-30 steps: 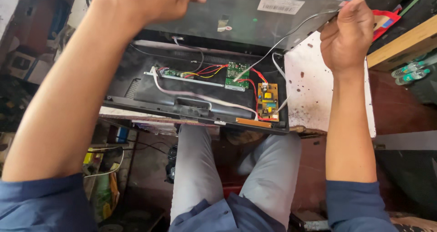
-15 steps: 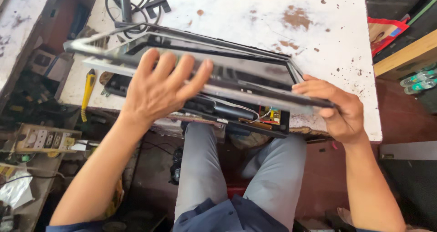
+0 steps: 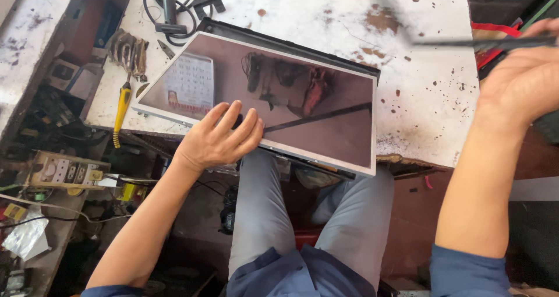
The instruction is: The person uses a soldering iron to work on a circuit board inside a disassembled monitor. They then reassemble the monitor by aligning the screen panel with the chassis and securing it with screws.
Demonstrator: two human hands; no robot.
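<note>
Screen panel flat on worktop, near edge, over person's lap.
L hand rests on panel, fingers spread, gripping nothing; R hand raised off to the side w/ thin dark strip across its fingers.

I am pressing my left hand on a glossy, mirror-smooth display panel edged in thin pale metal. It is lying on a rough, stained, white-painted tabletop. My right hand is holding a thin matt black strip, blurred. My trousers are looking like soft grey cloth.
</note>
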